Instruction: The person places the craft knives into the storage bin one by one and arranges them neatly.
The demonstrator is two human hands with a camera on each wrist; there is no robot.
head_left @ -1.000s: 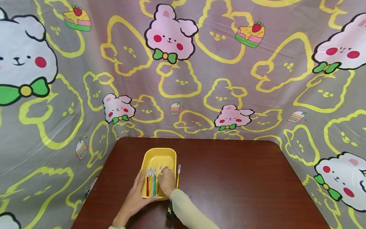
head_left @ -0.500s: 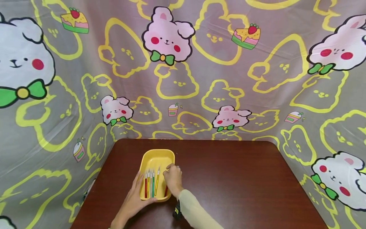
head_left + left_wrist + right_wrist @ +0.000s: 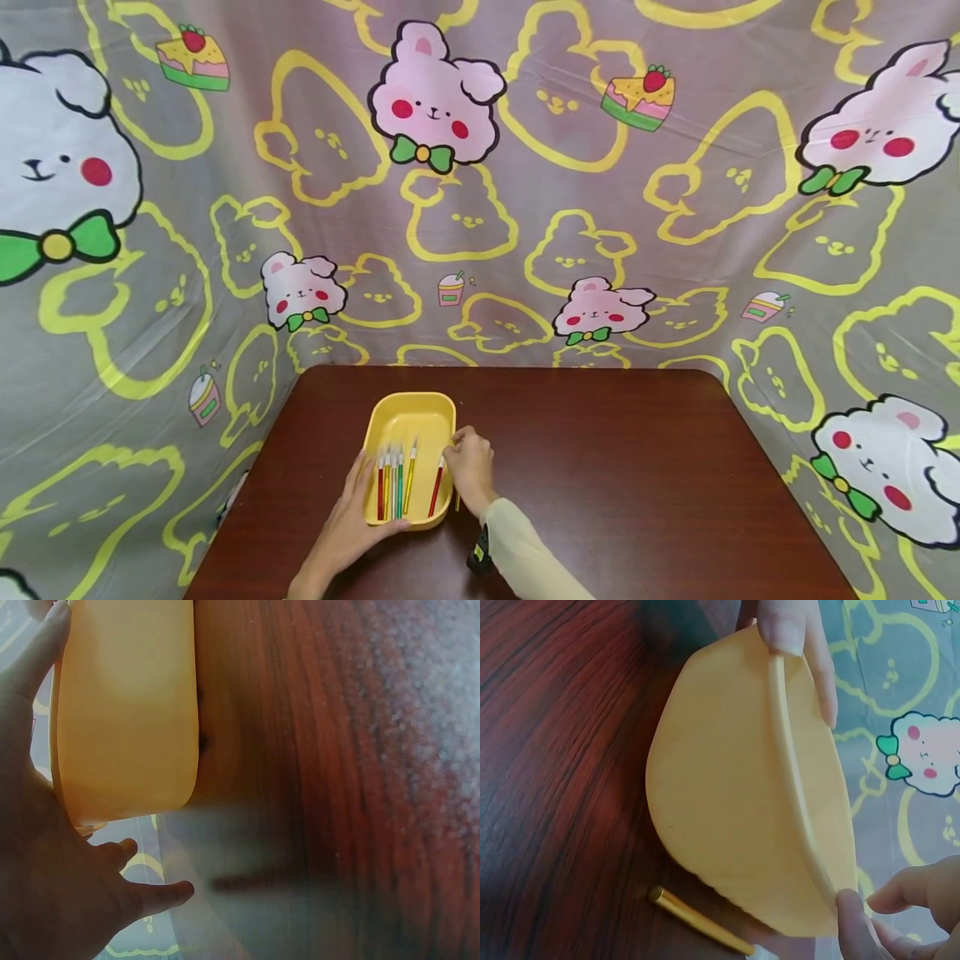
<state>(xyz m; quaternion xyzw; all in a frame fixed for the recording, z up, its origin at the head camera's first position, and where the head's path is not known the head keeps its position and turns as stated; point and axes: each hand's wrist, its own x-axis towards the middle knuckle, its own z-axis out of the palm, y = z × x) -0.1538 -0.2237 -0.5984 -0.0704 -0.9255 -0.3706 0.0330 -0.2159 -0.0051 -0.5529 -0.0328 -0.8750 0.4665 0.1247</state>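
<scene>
A yellow plastic tray (image 3: pixel 412 403) holds several slim pen-like rods with pale tips. Side by side on its left lie rods in colours including red (image 3: pixel 380 495) and green (image 3: pixel 400 493); a gold rod (image 3: pixel 408 488) leans apart, and a lone red rod (image 3: pixel 435 492) lies near the right wall. My left hand (image 3: pixel 349 510) holds the tray at its near-left corner, thumb over the rim in the right wrist view. My right hand (image 3: pixel 471 468) is at the right rim, fingers loosely bent. Outside the tray, below that hand, another gold rod (image 3: pixel 697 919) rests on the table.
The dark red-brown table (image 3: pixel 600 467) stretches away to the right of the tray. A curtain (image 3: pixel 480 208) printed with cartoon rabbits hangs round its back and sides. A black strap device (image 3: pixel 478 553) is on the right wrist.
My right hand has moved from inside the tray out over its right rim, uncovering the lone red rod there. The left hand keeps its place on the tray.
</scene>
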